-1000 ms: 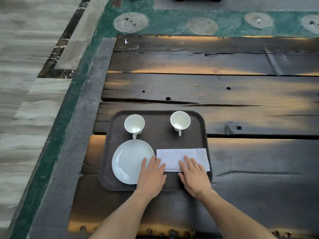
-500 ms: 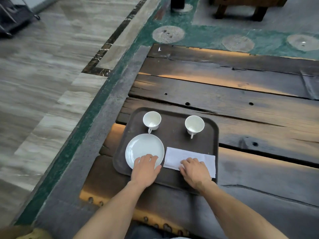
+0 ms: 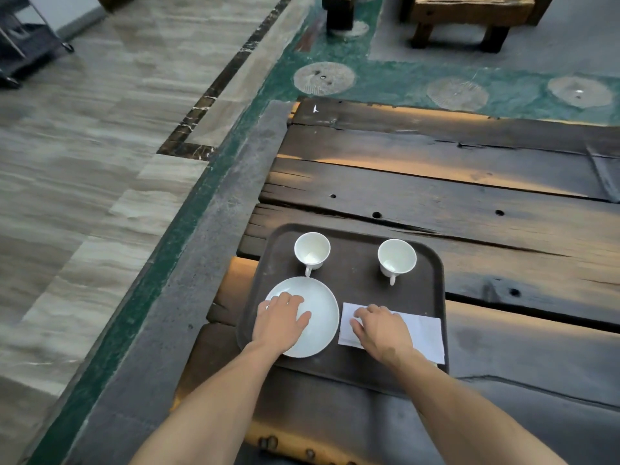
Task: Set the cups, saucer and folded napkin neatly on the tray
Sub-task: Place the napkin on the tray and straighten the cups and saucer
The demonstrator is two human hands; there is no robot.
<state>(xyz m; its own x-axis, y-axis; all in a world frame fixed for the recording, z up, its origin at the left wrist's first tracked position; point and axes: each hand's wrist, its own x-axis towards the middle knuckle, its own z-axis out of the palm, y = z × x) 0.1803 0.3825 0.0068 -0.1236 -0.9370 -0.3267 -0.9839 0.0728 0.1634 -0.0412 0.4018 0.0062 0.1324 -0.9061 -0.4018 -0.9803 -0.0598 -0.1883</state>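
A dark tray (image 3: 352, 290) sits on the plank table (image 3: 469, 203). At the tray's far side stand two white cups, the left cup (image 3: 312, 251) and the right cup (image 3: 396, 260), both upright with handles toward the person. On the tray's near left lies the white saucer (image 3: 322, 317); the left hand (image 3: 280, 322) rests flat on it, fingers relaxed and spread. Just right of the saucer lies the folded napkin (image 3: 424, 332), under the right hand (image 3: 380, 330), whose fingers press down loosely curled.
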